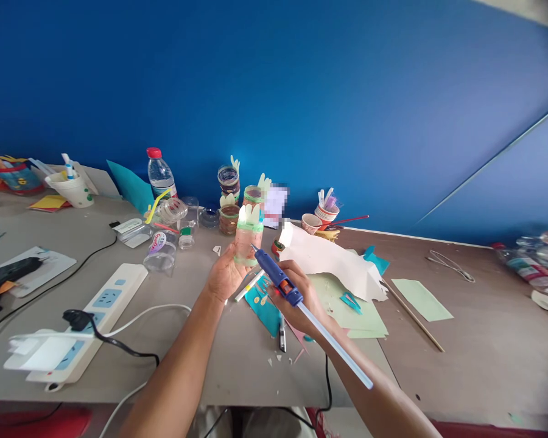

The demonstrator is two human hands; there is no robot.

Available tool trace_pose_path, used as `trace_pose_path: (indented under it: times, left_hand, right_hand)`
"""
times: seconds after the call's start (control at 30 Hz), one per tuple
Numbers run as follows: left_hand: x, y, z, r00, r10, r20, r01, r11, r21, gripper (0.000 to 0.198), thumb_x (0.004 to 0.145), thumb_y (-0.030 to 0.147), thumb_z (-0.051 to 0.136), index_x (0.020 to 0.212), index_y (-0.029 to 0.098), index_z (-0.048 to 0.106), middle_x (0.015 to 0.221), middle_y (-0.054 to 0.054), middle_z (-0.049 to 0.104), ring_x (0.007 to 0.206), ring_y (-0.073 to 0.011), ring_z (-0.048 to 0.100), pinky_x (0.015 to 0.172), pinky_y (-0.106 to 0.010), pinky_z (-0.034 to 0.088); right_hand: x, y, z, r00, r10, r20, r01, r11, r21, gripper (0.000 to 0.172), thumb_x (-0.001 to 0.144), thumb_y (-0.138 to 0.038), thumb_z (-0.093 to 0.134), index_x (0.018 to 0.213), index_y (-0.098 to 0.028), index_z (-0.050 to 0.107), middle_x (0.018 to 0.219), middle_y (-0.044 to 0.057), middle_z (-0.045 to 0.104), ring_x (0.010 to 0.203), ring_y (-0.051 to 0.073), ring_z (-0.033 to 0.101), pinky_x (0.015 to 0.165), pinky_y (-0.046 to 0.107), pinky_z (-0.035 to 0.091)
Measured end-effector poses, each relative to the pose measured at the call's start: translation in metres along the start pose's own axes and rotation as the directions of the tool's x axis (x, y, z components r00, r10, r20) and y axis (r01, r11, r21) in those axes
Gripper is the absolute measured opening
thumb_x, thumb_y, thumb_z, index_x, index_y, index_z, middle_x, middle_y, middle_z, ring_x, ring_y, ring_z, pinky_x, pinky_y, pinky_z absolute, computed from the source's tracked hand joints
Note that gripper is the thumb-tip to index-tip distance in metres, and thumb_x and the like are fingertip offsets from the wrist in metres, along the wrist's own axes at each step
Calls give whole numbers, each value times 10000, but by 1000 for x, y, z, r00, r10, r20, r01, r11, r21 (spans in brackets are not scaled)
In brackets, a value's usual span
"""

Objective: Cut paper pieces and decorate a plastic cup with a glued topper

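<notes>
My left hand [223, 277] is closed round a clear plastic jar [246, 241], which has green bands, a pinkish middle and pale paper petal shapes standing above its rim. In my right hand [301, 298] is a blue hot glue gun [276, 274], its nozzle pointing at the jar's side. I cannot tell whether the tip touches the jar. A long translucent glue stick [337, 348] sticks out of the gun's back end over my right forearm. Below my hands lie teal paper [265, 313] with small round pieces on it, a marker [249, 286] and a utility knife [282, 334].
Similar decorated jars [229, 220] stand behind. At the left are a power strip [119, 292], a black glue gun [4, 280], cables and clear bottles [161, 250]. White paper [324, 258], green sheets [422, 298] and a wooden stick [415, 319] lie to the right.
</notes>
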State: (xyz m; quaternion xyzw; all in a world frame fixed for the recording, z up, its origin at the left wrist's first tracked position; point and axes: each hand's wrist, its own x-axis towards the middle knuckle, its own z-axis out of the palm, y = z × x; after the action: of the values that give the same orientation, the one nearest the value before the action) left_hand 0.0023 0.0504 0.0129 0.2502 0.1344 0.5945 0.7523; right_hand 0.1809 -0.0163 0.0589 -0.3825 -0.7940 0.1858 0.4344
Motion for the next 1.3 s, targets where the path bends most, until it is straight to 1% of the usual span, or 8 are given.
trace_pose_path:
  times: [0.1, 0.27, 0.53, 0.73, 0.87, 0.97, 1.07, 1.3]
  left_hand:
    - [-1, 0, 4, 1000, -4, -18, 4, 1000, -12, 324, 918, 320, 510, 1209, 240, 629, 1116, -50, 718, 1108, -235, 620, 989, -425, 433]
    - [-2, 0, 7, 998, -20, -52, 19, 1000, -10, 361, 924, 368, 502, 1242, 240, 614, 1113, -59, 722, 1138, -250, 612, 1015, -445, 415]
    - [-2, 0, 9, 999, -16, -42, 18, 999, 38, 343, 888, 420, 548, 1149, 231, 667, 1081, -45, 728, 1142, -251, 603, 1009, -435, 423]
    - [-3, -1, 10, 1000, -10, -29, 11, 999, 37, 349, 889, 417, 550, 1163, 227, 655, 1105, -52, 717, 1169, -256, 584, 1027, -444, 401]
    - [-3, -1, 10, 1000, 9, -10, -9, 999, 48, 355, 866, 425, 592, 1150, 222, 660, 1124, -54, 712, 1193, -263, 569, 1024, -439, 410]
    - [-3, -1, 9, 1000, 29, -6, -28, 997, 69, 338, 841, 428, 630, 1101, 217, 674, 1134, -50, 708, 1200, -267, 563, 1017, -436, 422]
    - [-2, -1, 6, 999, 45, -3, -45, 994, 101, 330, 825, 432, 650, 1060, 202, 685, 1119, -67, 711, 1203, -280, 560, 1011, -439, 430]
    - [-1, -2, 2, 997, 73, 30, -76, 986, 151, 309, 833, 440, 636, 1036, 213, 687, 1083, -74, 716, 1207, -286, 557, 999, -434, 446]
  right_hand:
    - [0, 2, 0, 1000, -2, -6, 3, 1000, 6, 66, 807, -188, 574, 803, -207, 512, 971, 76, 565, 802, 173, 606, 722, 306, 519]
    - [0, 3, -1, 1000, -7, -9, 7, 1000, -2, 66, 807, -196, 577, 801, -204, 512, 974, 78, 566, 793, 173, 606, 706, 305, 519]
    - [3, -2, 0, 1000, 24, -17, -25, 999, -42, 82, 812, -222, 572, 760, -211, 510, 972, 85, 588, 787, 182, 613, 683, 313, 518]
    - [5, -2, 2, 1000, 9, -10, -9, 999, -46, 88, 818, -227, 574, 763, -211, 507, 970, 83, 586, 784, 178, 612, 703, 316, 525]
    - [7, -2, 4, 1000, -16, -15, 15, 998, -66, 68, 826, -225, 571, 788, -206, 518, 962, 83, 583, 780, 178, 612, 711, 318, 528]
    - [8, -3, 5, 999, -31, -20, 29, 997, -72, 56, 829, -220, 570, 799, -203, 525, 948, 83, 585, 788, 181, 615, 708, 314, 530]
    - [7, -3, 6, 1000, -15, -16, 14, 996, -88, 70, 827, -221, 574, 781, -208, 522, 937, 78, 590, 775, 177, 615, 703, 311, 531]
    - [9, -4, 6, 999, -20, -24, 17, 993, -119, 75, 833, -237, 557, 771, -206, 527, 913, 83, 598, 745, 180, 614, 676, 313, 533]
